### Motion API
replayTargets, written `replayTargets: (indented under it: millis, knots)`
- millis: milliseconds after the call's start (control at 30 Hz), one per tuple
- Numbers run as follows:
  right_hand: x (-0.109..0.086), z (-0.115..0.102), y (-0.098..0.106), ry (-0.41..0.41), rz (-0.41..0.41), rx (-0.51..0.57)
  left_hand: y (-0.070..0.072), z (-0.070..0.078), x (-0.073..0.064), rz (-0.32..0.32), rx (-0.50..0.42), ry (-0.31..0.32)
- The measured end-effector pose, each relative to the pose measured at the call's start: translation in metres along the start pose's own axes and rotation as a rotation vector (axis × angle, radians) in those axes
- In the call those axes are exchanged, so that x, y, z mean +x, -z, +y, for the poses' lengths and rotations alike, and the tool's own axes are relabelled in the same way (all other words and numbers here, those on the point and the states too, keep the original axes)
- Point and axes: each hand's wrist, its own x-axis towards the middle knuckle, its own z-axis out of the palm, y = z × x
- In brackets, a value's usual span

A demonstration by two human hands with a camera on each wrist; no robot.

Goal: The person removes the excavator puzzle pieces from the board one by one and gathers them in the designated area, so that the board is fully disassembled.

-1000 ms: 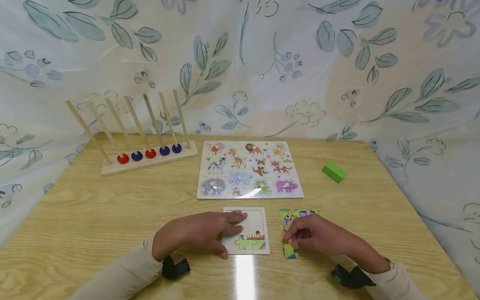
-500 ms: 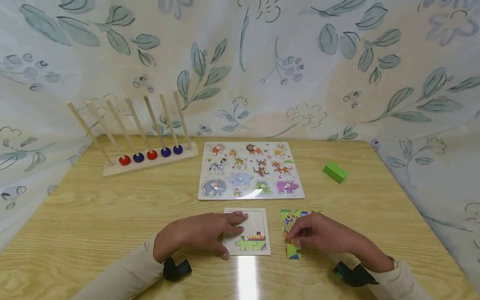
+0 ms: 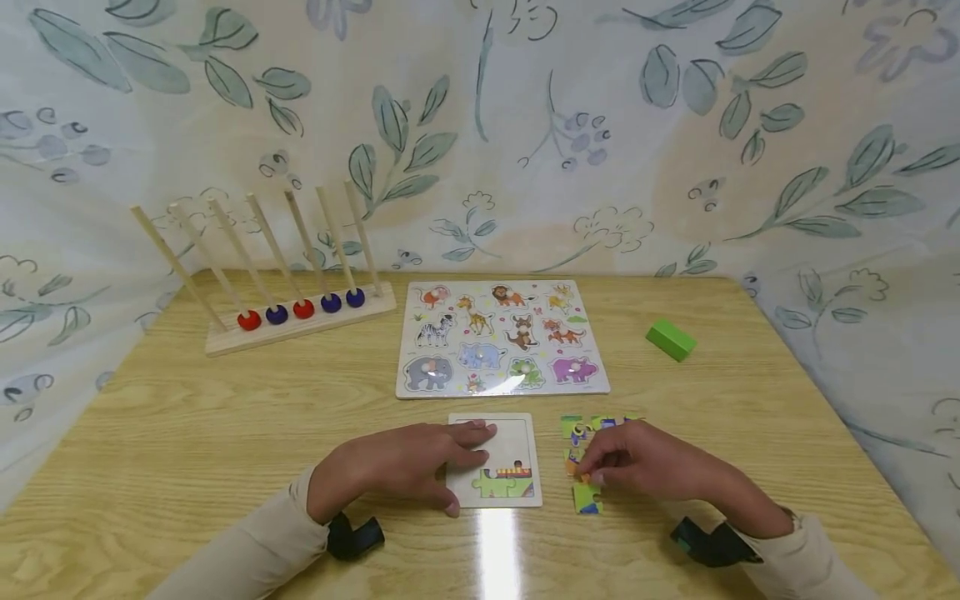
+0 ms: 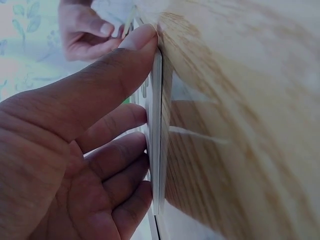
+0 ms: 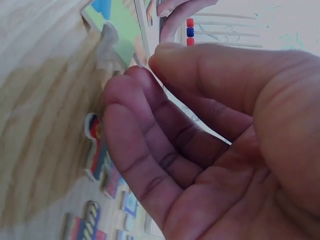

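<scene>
In the head view my left hand (image 3: 420, 462) rests over the left side of a small square puzzle tray (image 3: 513, 433), fingers spread on it. The left wrist view shows the thumb (image 4: 137, 42) along the tray's edge. A few joined pieces (image 3: 502, 483), green with a red-and-yellow stripe, lie in the tray's lower right. My right hand (image 3: 648, 467) is over loose puzzle pieces (image 3: 572, 427) right of the tray, thumb and fingertips pinching a piece with an orange part (image 3: 586, 478). Just below lies a green-and-blue piece (image 3: 587, 498). The palm hides other pieces.
An animal peg puzzle board (image 3: 498, 337) lies behind the tray. A wooden stand (image 3: 300, 321) with upright pegs and several red and blue rings is at the back left. A green block (image 3: 671, 339) sits at the back right. A patterned cloth (image 3: 480, 167) hangs behind the table.
The right hand's fingertips and the green-and-blue piece have shifted slightly right, showing more of the orange piece beside the fingers. The left hand stays on the tray.
</scene>
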Motion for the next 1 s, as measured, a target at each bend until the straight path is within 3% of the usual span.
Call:
replayTargets:
  millis: [267,567,1000]
  knots:
    - [0.005,-0.001,-0.004,0.028,0.022,0.0,-0.002,-0.001,0.002,-0.011,-0.001,0.018]
    - [0.02,-0.008,-0.014,0.013,0.027,-0.014,-0.001,-0.001,0.002,-0.004,0.013,0.012]
    - [0.049,-0.023,-0.037,0.077,0.043,0.019,-0.004,0.001,0.002,0.001,-0.019,0.009]
